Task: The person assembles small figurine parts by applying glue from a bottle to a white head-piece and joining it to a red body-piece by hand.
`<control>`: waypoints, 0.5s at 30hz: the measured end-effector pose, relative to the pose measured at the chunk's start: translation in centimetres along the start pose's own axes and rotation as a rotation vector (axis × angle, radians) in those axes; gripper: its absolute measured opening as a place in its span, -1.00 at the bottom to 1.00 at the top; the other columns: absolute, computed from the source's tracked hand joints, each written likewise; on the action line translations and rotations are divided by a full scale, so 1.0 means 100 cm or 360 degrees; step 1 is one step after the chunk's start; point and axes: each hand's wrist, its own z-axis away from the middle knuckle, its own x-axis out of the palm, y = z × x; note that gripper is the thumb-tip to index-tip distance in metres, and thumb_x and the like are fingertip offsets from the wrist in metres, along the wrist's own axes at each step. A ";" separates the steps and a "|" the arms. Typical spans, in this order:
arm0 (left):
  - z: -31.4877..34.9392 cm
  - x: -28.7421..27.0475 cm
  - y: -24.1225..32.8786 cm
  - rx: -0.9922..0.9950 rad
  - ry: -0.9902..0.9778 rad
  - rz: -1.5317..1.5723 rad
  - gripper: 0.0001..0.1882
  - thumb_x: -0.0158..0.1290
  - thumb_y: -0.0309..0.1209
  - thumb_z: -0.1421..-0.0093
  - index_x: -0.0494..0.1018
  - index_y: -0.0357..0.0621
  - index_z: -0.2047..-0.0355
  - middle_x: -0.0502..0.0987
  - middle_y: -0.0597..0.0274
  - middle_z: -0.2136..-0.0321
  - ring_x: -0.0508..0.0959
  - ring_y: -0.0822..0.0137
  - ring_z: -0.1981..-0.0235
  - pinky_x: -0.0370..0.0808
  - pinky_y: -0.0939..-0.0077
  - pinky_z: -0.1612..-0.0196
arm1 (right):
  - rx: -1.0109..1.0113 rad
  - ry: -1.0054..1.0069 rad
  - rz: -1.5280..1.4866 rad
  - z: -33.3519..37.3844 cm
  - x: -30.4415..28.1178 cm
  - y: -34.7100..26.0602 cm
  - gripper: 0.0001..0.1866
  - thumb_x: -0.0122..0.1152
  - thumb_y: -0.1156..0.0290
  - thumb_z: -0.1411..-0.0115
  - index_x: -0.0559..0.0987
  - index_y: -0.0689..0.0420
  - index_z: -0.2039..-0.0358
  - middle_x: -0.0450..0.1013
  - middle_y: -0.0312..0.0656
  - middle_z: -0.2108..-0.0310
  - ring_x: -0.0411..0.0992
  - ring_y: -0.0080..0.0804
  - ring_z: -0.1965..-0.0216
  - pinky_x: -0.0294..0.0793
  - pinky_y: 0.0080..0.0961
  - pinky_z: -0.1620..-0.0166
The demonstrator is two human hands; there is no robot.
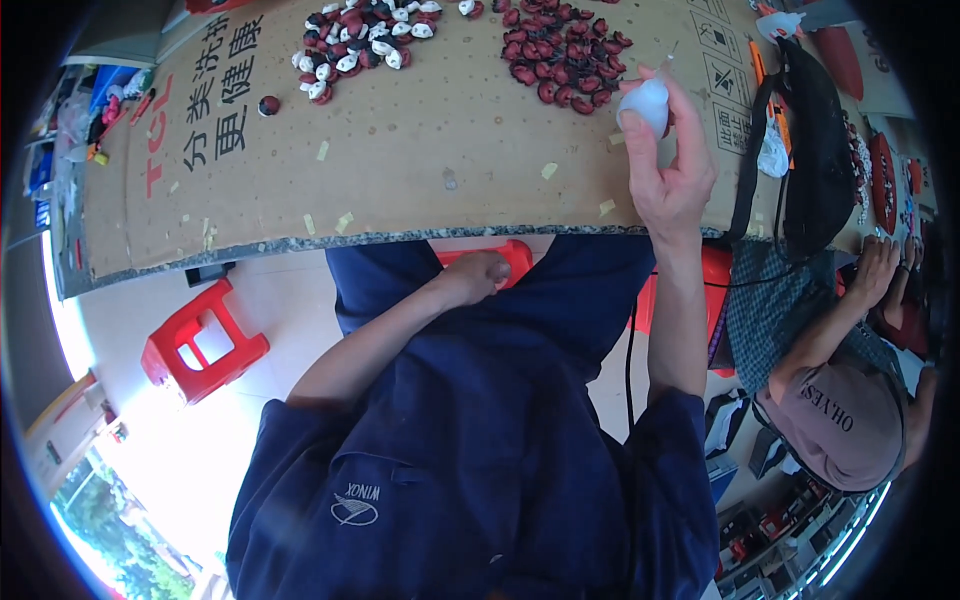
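Note:
My right hand [672,180] is raised over the right part of the cardboard-covered table [400,180]. Its fingers wrap a small white squeeze bottle [645,105] with a thin needle-like tip pointing up and away. Just left of the bottle lies a heap of small dark red, shell-shaped pieces [560,55]. Farther left is a second heap of red pieces with white parts [365,45], and a single dark red piece [268,105] sits apart from it. Below the table edge, over my lap, my left hand [475,278] is closed; whatever its curled fingers hold is hidden.
A black bag [815,160] with straps lies on the table at right, beside orange-handled tools [758,65]. A co-worker [840,420] sits to my right, hands at the table. Red plastic stools stand at left [205,340] and below the table. Coloured clutter fills the far left corner.

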 end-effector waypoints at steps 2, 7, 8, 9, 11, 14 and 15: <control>-0.042 0.026 -0.044 -0.0118 0.0200 -0.0343 -0.71 -0.19 -0.27 -0.19 0.40 -0.22 0.28 0.49 0.06 0.36 0.50 0.30 0.29 0.41 0.37 0.30 | -0.0306 -0.0068 0.0392 -0.009 -0.004 0.000 -0.63 0.15 0.53 0.02 0.39 0.25 0.15 0.42 -0.12 0.37 0.40 -0.33 0.41 0.37 -0.54 0.30; -0.116 0.024 -0.064 -0.0598 0.0575 -0.0828 -0.72 -0.17 -0.29 -0.16 0.41 -0.22 0.27 0.50 0.05 0.32 0.49 0.17 0.22 0.40 0.38 0.17 | -0.0169 -0.0064 0.0495 0.011 -0.016 0.020 -0.63 0.06 0.63 0.05 0.36 0.31 0.14 0.38 -0.03 0.34 0.36 -0.17 0.36 0.35 -0.45 0.26; -0.133 0.004 -0.051 -0.0527 0.0596 -0.0801 -0.72 -0.16 -0.29 -0.15 0.41 -0.21 0.27 0.50 0.05 0.32 0.49 0.17 0.22 0.40 0.38 0.17 | 0.0010 -0.0069 0.0411 0.020 -0.020 0.019 -0.62 -0.02 0.66 0.03 0.32 0.34 0.12 0.38 -0.01 0.35 0.34 -0.15 0.36 0.35 -0.42 0.25; -0.147 -0.015 -0.041 -0.0463 0.0599 -0.0779 -0.72 -0.15 -0.29 -0.15 0.42 -0.21 0.27 0.50 0.05 0.32 0.49 0.17 0.22 0.40 0.39 0.16 | 0.0182 -0.0064 0.0338 0.028 -0.022 0.015 -0.63 -0.05 0.64 0.01 0.29 0.34 0.12 0.38 -0.02 0.36 0.34 -0.18 0.36 0.33 -0.39 0.24; -0.163 -0.047 -0.018 -0.0339 0.0558 -0.0749 -0.73 -0.14 -0.30 -0.14 0.42 -0.21 0.27 0.50 0.06 0.31 0.49 0.18 0.22 0.40 0.39 0.16 | 0.0136 -0.0127 0.0370 0.032 -0.026 0.010 -0.67 -0.07 0.60 -0.02 0.30 0.32 0.14 0.38 -0.03 0.37 0.33 -0.20 0.37 0.29 -0.38 0.23; -0.175 -0.073 0.014 -0.0147 0.0423 -0.0740 -0.73 -0.12 -0.31 -0.13 0.42 -0.21 0.26 0.50 0.07 0.31 0.49 0.18 0.22 0.40 0.41 0.15 | 0.0276 -0.0077 0.0389 0.032 -0.028 0.006 -0.68 -0.06 0.56 -0.03 0.31 0.31 0.15 0.38 -0.05 0.38 0.33 -0.21 0.40 0.27 -0.38 0.23; -0.165 -0.067 0.014 -0.0106 0.0335 -0.0735 -0.73 -0.11 -0.31 -0.13 0.42 -0.21 0.26 0.50 0.07 0.31 0.49 0.18 0.22 0.40 0.41 0.15 | 0.0248 -0.0136 0.0440 0.027 -0.028 0.002 -0.68 -0.04 0.57 -0.02 0.31 0.30 0.15 0.38 -0.05 0.38 0.33 -0.21 0.41 0.27 -0.39 0.23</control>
